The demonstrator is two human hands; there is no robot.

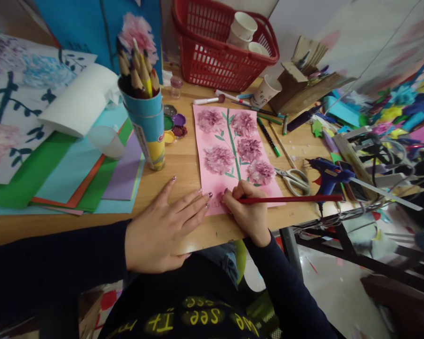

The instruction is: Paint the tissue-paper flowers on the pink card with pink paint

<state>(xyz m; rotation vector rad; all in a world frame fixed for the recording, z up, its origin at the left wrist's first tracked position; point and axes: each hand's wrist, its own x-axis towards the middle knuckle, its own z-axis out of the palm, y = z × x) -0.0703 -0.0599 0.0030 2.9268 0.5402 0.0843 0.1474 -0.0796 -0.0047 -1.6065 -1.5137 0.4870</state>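
A pink sheet of paper (212,188) lies on the wooden table, bearing several purple-pink flowers (219,160) and a green stem with leaves. My right hand (247,207) is closed around a long red colored pencil (297,199), over the lower part of the sheet. Its tip is hidden by my fingers. Faint marks show on the paper just left of that hand. My left hand (169,223) lies flat with fingers spread, on the table at the sheet's lower left, fingertips at the paper's edge.
Scissors (295,181) and a blue glue gun (328,174) lie right of the sheet. Behind it stands a red basket (226,61) holding paper cups. A pencil holder (146,127), paint pots (171,123) and colored paper (74,165) are to the left.
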